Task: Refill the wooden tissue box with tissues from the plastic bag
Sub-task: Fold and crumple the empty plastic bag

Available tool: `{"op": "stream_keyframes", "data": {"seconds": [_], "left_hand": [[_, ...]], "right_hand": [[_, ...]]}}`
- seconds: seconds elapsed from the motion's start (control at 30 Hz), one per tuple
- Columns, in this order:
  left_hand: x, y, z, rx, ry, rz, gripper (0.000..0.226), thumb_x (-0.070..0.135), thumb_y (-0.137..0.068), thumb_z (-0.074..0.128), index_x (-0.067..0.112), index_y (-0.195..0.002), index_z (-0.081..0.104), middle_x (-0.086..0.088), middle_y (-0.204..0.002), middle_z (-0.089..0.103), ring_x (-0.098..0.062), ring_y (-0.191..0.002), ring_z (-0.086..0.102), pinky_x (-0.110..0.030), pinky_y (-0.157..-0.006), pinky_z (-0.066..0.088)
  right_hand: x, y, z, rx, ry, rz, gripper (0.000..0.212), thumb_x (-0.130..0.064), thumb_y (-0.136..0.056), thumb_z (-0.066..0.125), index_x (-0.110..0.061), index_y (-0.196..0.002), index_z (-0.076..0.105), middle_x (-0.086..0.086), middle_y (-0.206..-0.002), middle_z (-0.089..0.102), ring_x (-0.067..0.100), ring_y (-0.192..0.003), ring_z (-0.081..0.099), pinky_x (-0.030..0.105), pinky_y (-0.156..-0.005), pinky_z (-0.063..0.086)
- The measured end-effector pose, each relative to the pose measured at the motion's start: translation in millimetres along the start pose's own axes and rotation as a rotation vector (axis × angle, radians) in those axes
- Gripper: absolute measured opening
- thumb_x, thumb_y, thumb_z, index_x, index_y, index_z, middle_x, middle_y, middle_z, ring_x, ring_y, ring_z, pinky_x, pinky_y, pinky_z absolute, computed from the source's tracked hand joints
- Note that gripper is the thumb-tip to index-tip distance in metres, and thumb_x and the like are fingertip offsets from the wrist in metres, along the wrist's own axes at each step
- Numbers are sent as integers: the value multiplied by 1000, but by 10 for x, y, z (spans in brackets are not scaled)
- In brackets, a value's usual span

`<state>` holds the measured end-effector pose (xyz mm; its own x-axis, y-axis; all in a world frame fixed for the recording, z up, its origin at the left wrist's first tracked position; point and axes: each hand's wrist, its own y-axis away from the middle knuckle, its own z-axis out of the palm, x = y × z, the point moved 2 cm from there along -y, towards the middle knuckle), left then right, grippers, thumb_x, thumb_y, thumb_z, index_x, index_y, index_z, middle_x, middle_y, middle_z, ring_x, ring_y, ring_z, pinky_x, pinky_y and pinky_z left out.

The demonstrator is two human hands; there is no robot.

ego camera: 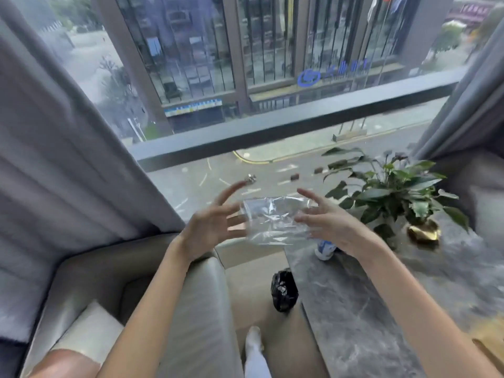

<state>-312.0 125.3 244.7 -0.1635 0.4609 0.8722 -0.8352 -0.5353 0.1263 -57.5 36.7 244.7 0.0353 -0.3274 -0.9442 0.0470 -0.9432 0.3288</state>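
A clear, crumpled plastic bag [272, 219] hangs in the air in front of the window, and I see no tissues inside it. My left hand [210, 225] touches its left end with fingers spread. My right hand [330, 227] is at its right end, and some of its fingers show through the plastic. The bag is held between the two hands. At the bottom right edge of the view a wood-coloured corner [488, 347] sits on the table, mostly cut off; it may be the tissue box.
A grey marble table [354, 309] runs along the right, with a potted plant [387, 192] in a gold pot and a white and blue container [324, 248]. A black bin bag [283, 290] sits on the floor beside the table. A grey sofa arm [201, 296] lies under my left forearm.
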Motion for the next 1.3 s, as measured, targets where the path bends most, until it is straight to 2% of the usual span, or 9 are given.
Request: {"op": "stream_keyframes", "data": {"seconds": [0.1, 0.23, 0.33, 0.47, 0.6, 0.73, 0.9, 1.2, 1.3], "left_hand": [[-640, -122, -743, 341, -162, -158, 65, 44, -78, 74, 36, -136, 47, 2, -99, 52, -21, -104, 61, -29, -80, 55], [-1727, -377, -1791, 488, -297, -325, 34, 17, -89, 66, 25, -121, 57, -6, -103, 67, -13, -84, 68, -22, -67, 53], [-2608, -551, -2536, 543, -327, -476, 38, 19, -88, 68, 24, -124, 56, -14, -103, 67, -16, -86, 66, -29, -74, 48], [-3919, -914, -3340, 650, -227, -672, 38, 19, -93, 61, 21, -129, 49, 0, -85, 63, -3, -60, 58, -15, -50, 44], [-5139, -1372, -3843, 792, -302, -717, 30, 11, -99, 45, -1, -127, 49, -13, -101, 60, -22, -80, 58, -32, -72, 47], [-6078, -1906, -3982, 687, -507, -743, 31, 12, -99, 45, 3, -127, 52, -16, -124, 62, -30, -116, 57, -37, -98, 44], [-6869, -2602, -3877, 569, -573, -794, 54, 30, -97, 48, 17, -145, 25, -14, -142, 41, -37, -129, 44, -47, -106, 39], [-7332, -2741, -3985, 460, -610, -721, 54, 10, -96, 45, 19, -145, 23, -15, -140, 40, -37, -122, 48, -40, -93, 39], [-7309, -2724, -4035, 452, -564, -708, 57, 4, -94, 43, 21, -145, 24, -12, -139, 41, -32, -123, 49, -33, -88, 34]], "right_hand": [[711, -522, 383, 138, -10, 141, 79, -10, -86, 73, -28, -151, 30, 1, -118, 62, 14, -101, 66, 23, -73, 53], [1907, -1267, 904, 235, -141, 426, 34, -5, -92, 64, -2, -125, 56, 14, -120, 67, 18, -95, 65, 22, -73, 50], [2789, -1747, 1155, 267, -232, 630, 13, -9, -91, 65, -11, -104, 68, 1, -95, 74, 5, -76, 71, 17, -57, 53], [4001, -2360, 1200, 444, -322, 804, 23, -4, -92, 61, -23, -81, 68, -9, -69, 68, -2, -54, 65, 13, -48, 49], [5139, -2756, 976, 879, -366, 817, 19, -6, -94, 58, -11, -112, 64, 5, -98, 71, 19, -86, 66, 37, -79, 54], [5929, -2967, 585, 1181, -170, 756, 12, -8, -91, 60, -8, -102, 59, -2, -88, 63, 15, -81, 60, 40, -87, 53], [6543, -3224, 166, 1125, 96, 718, 8, -18, -89, 64, -25, -90, 59, -14, -91, 65, 4, -77, 63, 22, -64, 47], [7044, -3580, -140, 996, 550, 789, 15, -17, -91, 57, -20, -106, 58, -7, -91, 61, 19, -93, 55, 31, -78, 38], [7045, -3597, -198, 1026, 664, 816, 5, -17, -92, 55, -22, -92, 53, -2, -94, 62, 25, -90, 55, 35, -77, 40]]}}
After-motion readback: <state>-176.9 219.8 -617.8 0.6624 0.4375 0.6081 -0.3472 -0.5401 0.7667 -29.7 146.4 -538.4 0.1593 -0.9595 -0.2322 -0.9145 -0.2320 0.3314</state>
